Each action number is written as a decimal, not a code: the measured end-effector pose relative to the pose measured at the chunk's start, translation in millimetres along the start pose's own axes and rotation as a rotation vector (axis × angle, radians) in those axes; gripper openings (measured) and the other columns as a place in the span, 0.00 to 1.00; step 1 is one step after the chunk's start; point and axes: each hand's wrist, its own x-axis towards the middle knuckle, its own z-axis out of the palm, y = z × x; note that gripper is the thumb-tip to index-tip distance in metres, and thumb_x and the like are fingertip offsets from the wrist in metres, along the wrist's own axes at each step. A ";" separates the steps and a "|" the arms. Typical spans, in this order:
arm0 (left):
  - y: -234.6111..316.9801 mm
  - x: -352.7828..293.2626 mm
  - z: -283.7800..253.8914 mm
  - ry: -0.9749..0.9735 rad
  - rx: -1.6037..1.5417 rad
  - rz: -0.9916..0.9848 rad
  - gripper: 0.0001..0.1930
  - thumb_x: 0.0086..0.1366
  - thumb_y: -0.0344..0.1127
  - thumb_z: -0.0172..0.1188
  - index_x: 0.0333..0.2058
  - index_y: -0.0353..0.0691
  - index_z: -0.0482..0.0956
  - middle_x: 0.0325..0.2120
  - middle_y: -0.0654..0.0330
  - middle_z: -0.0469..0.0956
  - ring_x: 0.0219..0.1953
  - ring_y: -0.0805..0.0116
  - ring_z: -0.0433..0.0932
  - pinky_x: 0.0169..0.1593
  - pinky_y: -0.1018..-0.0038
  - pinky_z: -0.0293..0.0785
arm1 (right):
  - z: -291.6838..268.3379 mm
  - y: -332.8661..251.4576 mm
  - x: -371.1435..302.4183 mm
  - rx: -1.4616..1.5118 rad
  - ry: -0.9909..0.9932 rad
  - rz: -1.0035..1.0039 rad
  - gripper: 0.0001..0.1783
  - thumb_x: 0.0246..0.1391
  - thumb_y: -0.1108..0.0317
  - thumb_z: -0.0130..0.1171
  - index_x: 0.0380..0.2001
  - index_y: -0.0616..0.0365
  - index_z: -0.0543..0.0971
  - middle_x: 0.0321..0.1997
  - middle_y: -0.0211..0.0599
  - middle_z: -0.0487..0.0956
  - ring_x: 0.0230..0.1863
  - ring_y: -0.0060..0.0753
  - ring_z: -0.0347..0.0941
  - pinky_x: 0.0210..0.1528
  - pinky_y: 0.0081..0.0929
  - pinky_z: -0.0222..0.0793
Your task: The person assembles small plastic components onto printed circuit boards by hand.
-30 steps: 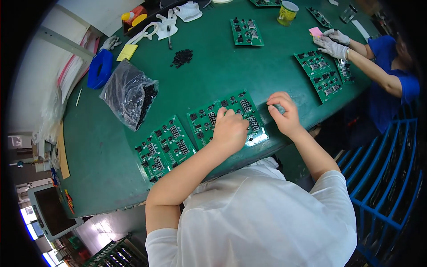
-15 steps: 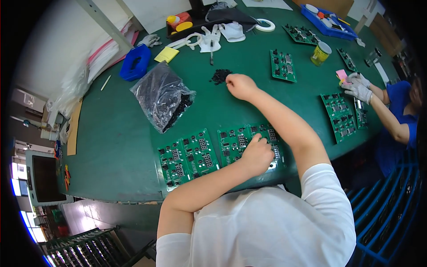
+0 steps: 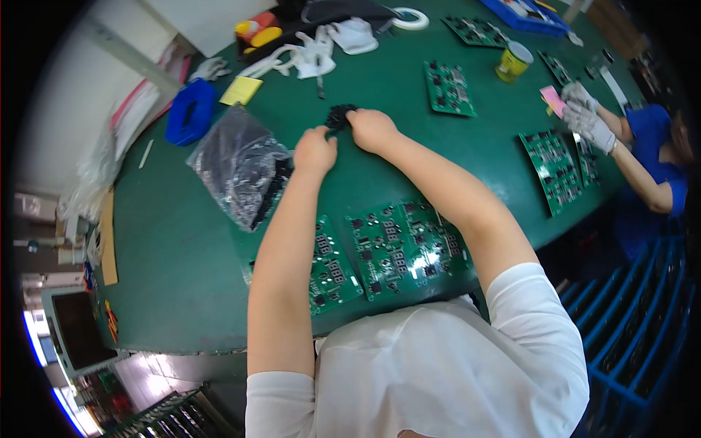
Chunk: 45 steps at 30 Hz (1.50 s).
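Note:
A small pile of black parts (image 3: 339, 117) lies on the green tabletop (image 3: 175, 241), too small and blurred to name. At its left edge is my left hand (image 3: 315, 152), fingers closed together and touching the pile. From the right side my right hand (image 3: 372, 130) reaches the same pile with curled fingers. Whatever is between the fingertips of either hand is hidden. Beside my left wrist lies a clear plastic bag (image 3: 237, 164) with more black parts at its open end. Two green circuit-board panels lie close to me: the right panel (image 3: 409, 252) in plain view, the left panel (image 3: 332, 274) partly under my left forearm.
Beyond the pile lie white gloves (image 3: 315, 55), a tape roll (image 3: 410, 19) and a yellow pad (image 3: 241, 90). A blue tray (image 3: 190, 112) sits left. Rightward are another circuit board (image 3: 449, 89), a yellow tin (image 3: 514, 62) and a co-worker's gloved hands (image 3: 584, 117) holding pink paper.
My left hand has left the right circuit-board panel and moved up and left to the pile. My right hand stays by the pile. The whole view has shifted a little.

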 end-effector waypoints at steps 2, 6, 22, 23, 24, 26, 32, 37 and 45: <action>4.8 8.3 7.3 0.014 0.035 0.036 0.11 0.56 0.38 0.55 0.37 0.42 0.77 0.36 0.51 0.75 0.40 0.53 0.75 0.42 0.60 0.73 | -3.8 6.1 2.6 0.014 -0.032 -0.014 0.09 0.43 0.72 0.50 0.30 0.60 0.75 0.33 0.48 0.78 0.36 0.50 0.75 0.37 0.44 0.72; 11.8 15.9 14.5 0.042 0.046 0.031 0.08 0.54 0.36 0.55 0.32 0.40 0.76 0.33 0.52 0.76 0.37 0.53 0.76 0.40 0.60 0.73 | -4.8 23.3 -0.7 0.060 0.007 -0.162 0.06 0.42 0.71 0.50 0.25 0.57 0.74 0.28 0.42 0.77 0.31 0.49 0.73 0.32 0.44 0.69; -18.8 -191.9 -102.5 -0.027 -0.560 -0.052 0.04 0.60 0.24 0.54 0.33 0.33 0.76 0.27 0.60 0.74 0.28 0.75 0.71 0.33 0.81 0.68 | -102.8 6.6 -275.6 0.664 0.149 0.209 0.04 0.47 0.77 0.55 0.29 0.61 0.76 0.23 0.33 0.74 0.23 0.23 0.67 0.26 0.20 0.62; -24.3 -206.8 -99.1 0.000 -0.597 -0.096 0.04 0.60 0.25 0.54 0.33 0.33 0.76 0.27 0.61 0.74 0.28 0.75 0.71 0.33 0.81 0.67 | -104.8 0.3 -288.2 0.598 0.198 0.137 0.04 0.45 0.77 0.55 0.28 0.60 0.77 0.24 0.35 0.75 0.24 0.29 0.68 0.27 0.24 0.63; -26.8 -224.1 -98.1 -0.002 -0.600 -0.098 0.04 0.60 0.25 0.54 0.33 0.33 0.76 0.27 0.61 0.74 0.28 0.75 0.71 0.33 0.81 0.67 | -104.2 -6.9 -296.6 0.541 0.241 0.055 0.05 0.44 0.77 0.55 0.27 0.60 0.77 0.25 0.37 0.75 0.25 0.36 0.70 0.28 0.28 0.64; -30.9 -252.0 -94.1 0.126 -0.601 -0.185 0.04 0.59 0.24 0.54 0.33 0.33 0.76 0.28 0.60 0.74 0.28 0.76 0.71 0.34 0.81 0.67 | -102.0 -19.1 -311.7 0.367 0.247 -0.007 0.08 0.39 0.75 0.58 0.28 0.56 0.78 0.30 0.34 0.75 0.36 0.40 0.70 0.41 0.36 0.61; -17.8 -301.7 -81.0 0.297 -0.580 -0.228 0.05 0.58 0.23 0.56 0.34 0.34 0.76 0.27 0.61 0.74 0.28 0.76 0.70 0.34 0.81 0.67 | -89.6 -44.3 -324.9 0.302 0.302 0.011 0.09 0.37 0.73 0.60 0.28 0.53 0.79 0.36 0.34 0.72 0.43 0.41 0.67 0.49 0.44 0.55; -11.0 -317.4 -83.4 0.334 -0.370 -0.082 0.06 0.53 0.23 0.58 0.32 0.37 0.75 0.28 0.57 0.75 0.33 0.62 0.72 0.41 0.70 0.67 | -86.1 -49.5 -334.5 0.239 0.376 0.052 0.09 0.36 0.73 0.62 0.26 0.54 0.78 0.34 0.34 0.70 0.41 0.40 0.67 0.51 0.47 0.53; 12.2 -316.8 -79.5 0.288 -0.179 0.141 0.07 0.50 0.27 0.60 0.29 0.43 0.76 0.28 0.63 0.74 0.38 0.62 0.71 0.57 0.58 0.54 | -73.0 -59.6 -336.5 0.213 0.443 0.060 0.09 0.38 0.74 0.62 0.27 0.53 0.76 0.31 0.32 0.69 0.38 0.37 0.67 0.54 0.47 0.53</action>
